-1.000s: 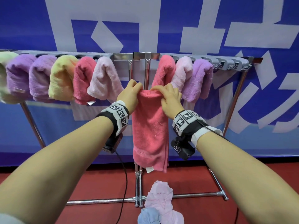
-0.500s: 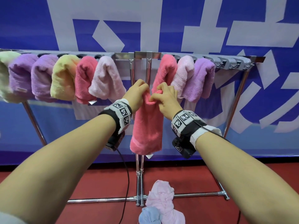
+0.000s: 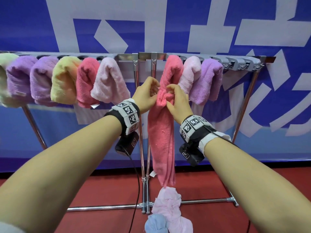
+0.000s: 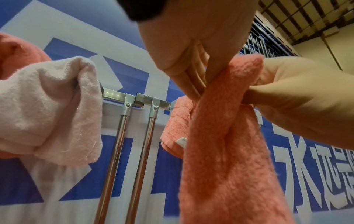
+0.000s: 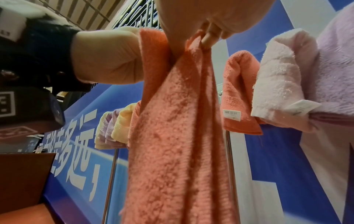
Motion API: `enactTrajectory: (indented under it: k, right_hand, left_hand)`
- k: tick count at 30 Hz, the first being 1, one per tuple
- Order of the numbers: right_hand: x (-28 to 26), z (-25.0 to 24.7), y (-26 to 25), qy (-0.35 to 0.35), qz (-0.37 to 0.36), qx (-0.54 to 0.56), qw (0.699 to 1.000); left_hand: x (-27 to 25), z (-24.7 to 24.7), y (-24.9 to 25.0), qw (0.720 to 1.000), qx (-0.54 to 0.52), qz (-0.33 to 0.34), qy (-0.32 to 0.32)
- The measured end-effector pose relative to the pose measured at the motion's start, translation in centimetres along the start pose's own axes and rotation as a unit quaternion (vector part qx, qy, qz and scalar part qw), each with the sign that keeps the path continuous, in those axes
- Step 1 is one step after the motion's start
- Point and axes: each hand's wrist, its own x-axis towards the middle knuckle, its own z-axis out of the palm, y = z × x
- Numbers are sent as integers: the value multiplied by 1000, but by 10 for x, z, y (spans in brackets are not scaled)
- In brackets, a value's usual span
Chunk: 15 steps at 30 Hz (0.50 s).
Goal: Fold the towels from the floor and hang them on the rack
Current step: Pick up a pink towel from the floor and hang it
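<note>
Both hands meet at the top of the coral towel point(image 3: 161, 140) in the head view: my left hand point(image 3: 146, 96) and my right hand point(image 3: 177, 102) sit close together, fingers curled into the bunched upper edge, while the rest hangs in a long narrow strip in front of the rack point(image 3: 144, 56). Hung towels point(image 3: 107, 81) fill the rail to the left and three more sit right of centre; a pale pink towel point(image 3: 168, 206) and a blue towel point(image 3: 155, 224) lie on the floor point(image 3: 101, 190) near me.

From the left wrist, my left hand point(image 4: 191, 63) has its fingers running straight down along the cloth, thumb closing on it, with the coral towel point(image 4: 226, 151) pinched between both hands.

From the right wrist, my right hand point(image 5: 201, 27) clamps the gathered edge.

I judge I am mid-fold, gathering the width. Next calls for lifting the folded towel to a free hook just right of the rack's centre, keeping the folds from slipping apart.
</note>
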Motion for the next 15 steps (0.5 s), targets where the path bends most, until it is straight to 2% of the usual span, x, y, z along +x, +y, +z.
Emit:
enactTrajectory:
  k: [6, 9, 11, 15]
  right_hand:
    - [1, -1, 2, 12, 6, 22, 1000]
    - [2, -2, 3, 0, -12, -1, 1000]
    - [1, -3, 5, -5, -44, -16, 999]
    - [0, -4, 8, -35, -34, -74, 996]
  left_hand:
    - [-3, 2, 9, 993, -32, -83, -76]
    - [-7, 0, 8, 989, 35, -55, -129]
    - [-6, -3, 5, 987, 79, -26, -140]
    - [-6, -1, 3, 989, 59, -22, -131]
